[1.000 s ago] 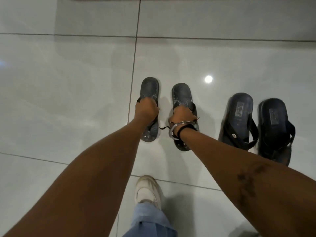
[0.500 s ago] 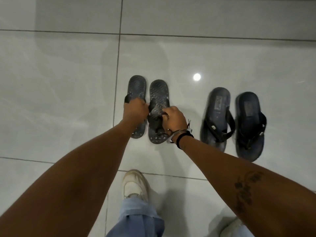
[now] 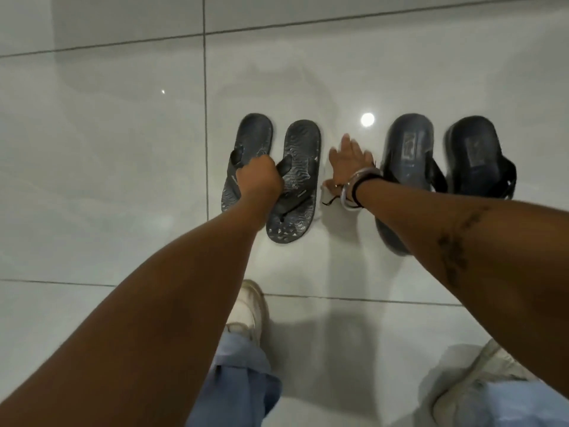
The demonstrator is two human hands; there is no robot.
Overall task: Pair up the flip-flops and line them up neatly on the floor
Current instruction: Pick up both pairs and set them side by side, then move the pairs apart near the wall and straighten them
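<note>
Two grey patterned flip-flops lie side by side on the white tiled floor, the left one (image 3: 251, 140) and the right one (image 3: 300, 155) nearly touching. My left hand (image 3: 260, 177) is closed around the strap of the left flip-flop, its knuckles also against the right one's strap. My right hand (image 3: 349, 158) hovers open, fingers spread, in the gap between this pair and a second pair of dark flip-flops, one (image 3: 406, 149) partly under my right forearm and one (image 3: 475, 155) further right.
Glossy white floor tiles (image 3: 107, 149) with dark grout lines spread all around. My own feet in white shoes (image 3: 249, 312) and light blue trouser legs (image 3: 240, 383) stand just behind the flip-flops. A ceiling light reflects on the tile (image 3: 367, 119).
The two grey flip-flops were brought together from apart. My right hand has let go of the right grey flip-flop and moved rightward, opening. My left hand still grips the left one.
</note>
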